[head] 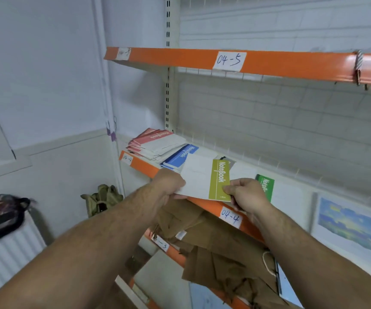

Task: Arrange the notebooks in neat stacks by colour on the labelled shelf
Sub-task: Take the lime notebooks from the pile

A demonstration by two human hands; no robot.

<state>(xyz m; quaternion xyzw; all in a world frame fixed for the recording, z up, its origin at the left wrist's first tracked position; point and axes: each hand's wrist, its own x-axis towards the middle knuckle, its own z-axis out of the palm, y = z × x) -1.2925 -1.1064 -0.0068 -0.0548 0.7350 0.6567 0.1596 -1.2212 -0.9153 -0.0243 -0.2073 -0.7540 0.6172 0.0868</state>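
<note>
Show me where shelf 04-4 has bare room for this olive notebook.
Bare strip along the back, between the green notebook and the wire back panel. The left end is crowded with the red stack and blue stack; the print fills the right.

"04-5" label (229,60) on upper shelf edge (296,66), "04-4" label (230,217) on middle shelf edge (205,205), "notebook" on olive notebook (220,179)

Two bare, hairy forearms (104,230) — uncovered to the lower edge — with bare left hand (169,185) and right hand (248,194)
</note>
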